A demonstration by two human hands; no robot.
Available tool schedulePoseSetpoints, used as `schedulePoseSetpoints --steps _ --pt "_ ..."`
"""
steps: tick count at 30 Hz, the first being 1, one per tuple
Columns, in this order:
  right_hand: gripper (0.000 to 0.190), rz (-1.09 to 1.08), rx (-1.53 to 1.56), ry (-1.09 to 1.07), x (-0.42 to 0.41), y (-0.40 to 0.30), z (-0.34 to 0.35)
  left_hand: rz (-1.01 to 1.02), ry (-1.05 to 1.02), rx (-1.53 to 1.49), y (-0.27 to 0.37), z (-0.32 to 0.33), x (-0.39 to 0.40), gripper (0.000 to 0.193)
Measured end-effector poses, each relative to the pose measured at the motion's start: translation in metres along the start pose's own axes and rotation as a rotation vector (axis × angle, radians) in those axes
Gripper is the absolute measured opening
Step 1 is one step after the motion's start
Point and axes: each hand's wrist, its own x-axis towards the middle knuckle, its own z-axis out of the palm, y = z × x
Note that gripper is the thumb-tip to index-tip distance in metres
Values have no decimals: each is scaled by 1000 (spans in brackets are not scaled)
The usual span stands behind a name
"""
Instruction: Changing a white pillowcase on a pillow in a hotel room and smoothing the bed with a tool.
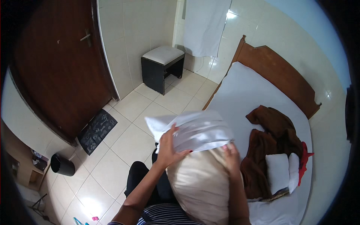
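A cream pillow [202,180] lies against my front, its far end inside a white pillowcase [199,128]. The case covers only that far end, and its open edge runs across the pillow between my hands. My left hand [169,150] is spread on the left side of the case, thumb along its edge. At the right corner of the opening, my right hand [232,157] grips the edge of the case, its fingers partly blurred. The case's far left corner sticks out flat over the floor.
To the right is a bed with a white sheet [242,87] and wooden headboard [278,67]. A brown blanket [258,163], small white cushions [277,171] and a red item [303,163] lie on it. A padded stool [163,66], doormat [97,132] and black bin [62,165] stand on the tiled floor.
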Motion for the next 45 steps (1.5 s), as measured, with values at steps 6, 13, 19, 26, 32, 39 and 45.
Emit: schedulePoseSetpoints --steps 6,13,19,26,32,39,45 --pt "35 -121 -393 -123 -6 -19 22 -274 -203 339 -35 74 -3 56" --pt "39 -485 -375 -21 9 -47 17 -199 -335 95 12 59 -27 24" --pt "14 -802 -574 -249 37 -27 35 -17 -294 72 2 43 -19 32" --pt "17 -707 -362 -367 22 -32 14 -101 65 444 -47 28 -9 21" --pt "18 -798 -230 -268 29 -50 30 61 -176 88 -20 28 -36 5" --pt "16 -985 -468 -490 58 -32 56 -53 -224 -11 -11 17 -39 8" --pt "25 -606 -473 -604 27 -50 37 -120 -45 37 -2 29 0 28"
